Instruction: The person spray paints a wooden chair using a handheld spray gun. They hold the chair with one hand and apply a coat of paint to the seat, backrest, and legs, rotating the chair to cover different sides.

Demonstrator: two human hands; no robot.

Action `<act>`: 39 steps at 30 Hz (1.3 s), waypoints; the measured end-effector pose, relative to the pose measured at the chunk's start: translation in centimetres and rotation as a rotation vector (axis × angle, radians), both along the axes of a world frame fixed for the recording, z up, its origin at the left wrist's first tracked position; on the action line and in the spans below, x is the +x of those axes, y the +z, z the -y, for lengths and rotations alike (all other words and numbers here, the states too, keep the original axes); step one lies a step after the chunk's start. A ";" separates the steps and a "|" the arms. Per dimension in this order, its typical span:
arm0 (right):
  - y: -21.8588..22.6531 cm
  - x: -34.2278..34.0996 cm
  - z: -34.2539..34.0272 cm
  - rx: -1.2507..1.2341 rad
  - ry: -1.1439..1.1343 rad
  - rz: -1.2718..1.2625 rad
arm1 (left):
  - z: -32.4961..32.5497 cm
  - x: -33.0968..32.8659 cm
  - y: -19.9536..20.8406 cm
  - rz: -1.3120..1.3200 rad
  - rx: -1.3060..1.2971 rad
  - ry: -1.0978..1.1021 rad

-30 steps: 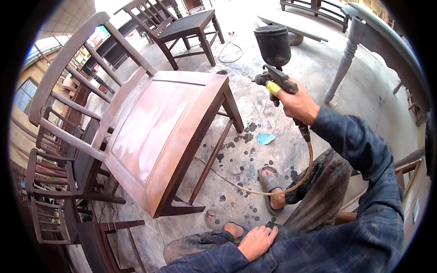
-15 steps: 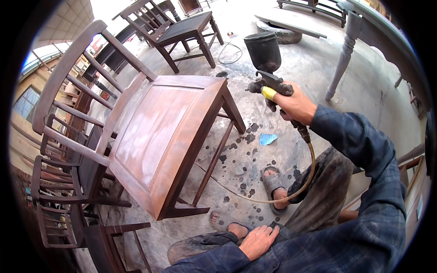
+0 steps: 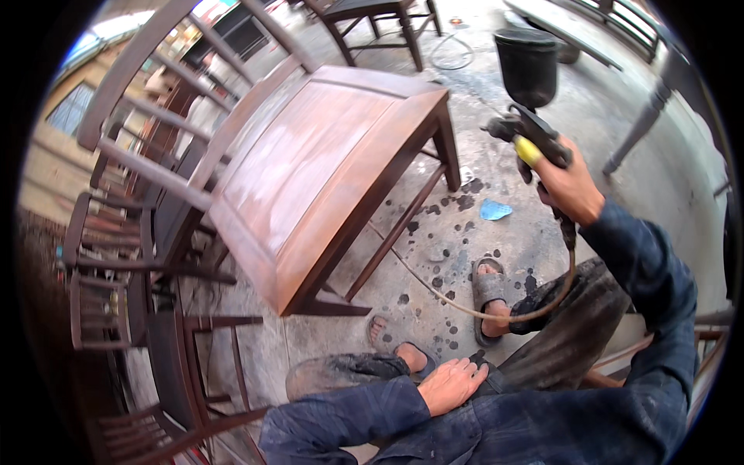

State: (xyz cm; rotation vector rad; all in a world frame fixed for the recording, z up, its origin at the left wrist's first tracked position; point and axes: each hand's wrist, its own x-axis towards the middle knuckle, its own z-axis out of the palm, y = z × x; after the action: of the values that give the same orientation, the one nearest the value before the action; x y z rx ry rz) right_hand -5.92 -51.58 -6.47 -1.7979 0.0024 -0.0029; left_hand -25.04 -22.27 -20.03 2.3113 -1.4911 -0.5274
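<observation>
My right hand [image 3: 572, 184] is closed around the handle of a spray gun [image 3: 535, 139], with its black cup [image 3: 527, 68] on top. Something yellow [image 3: 528, 151] wraps the area by the index finger. A thin hose [image 3: 535, 313] hangs from the handle and curves over the floor. The gun is held to the right of a brown wooden chair [image 3: 318, 155], apart from it. Pale, cloudy patches show on the chair's panelled seat. My left hand [image 3: 455, 385] lies on my lap, fingers stretched out and nothing visible in it.
Several dark wooden chairs [image 3: 182, 349] crowd the left side. Another chair [image 3: 372, 12] stands at the far side. A table with a turned leg [image 3: 647, 112] is at the right. Dark spots and a blue scrap [image 3: 494, 209] mark the concrete floor near my sandalled feet.
The view has shifted, so the chair and spray gun appear farther right and the chair higher. My right hand keeps its grip; my left hand still rests on my lap.
</observation>
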 end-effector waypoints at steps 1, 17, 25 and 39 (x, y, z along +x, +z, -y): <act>0.3 -0.8 -1.1 0.011 0.024 0.026 | -0.1 0.1 0.1 -0.001 -0.006 -0.002; 0.3 -8.7 -14.2 0.061 0.621 0.111 | 0.2 -1.9 -2.6 -0.017 -0.115 0.128; -0.7 -9.4 -18.5 0.100 0.887 0.133 | 0.4 -2.6 -4.2 -0.091 -0.267 0.266; -3.4 -10.9 -15.3 -0.043 0.687 0.300 | 0.5 -2.4 -3.2 -0.073 -0.146 0.178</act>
State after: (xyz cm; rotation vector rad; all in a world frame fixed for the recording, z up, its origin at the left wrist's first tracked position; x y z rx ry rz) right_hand -16.87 -36.29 -9.85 -1.7456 -0.8305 0.2187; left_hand -27.45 -22.72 -23.19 2.2579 -1.2336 -0.4345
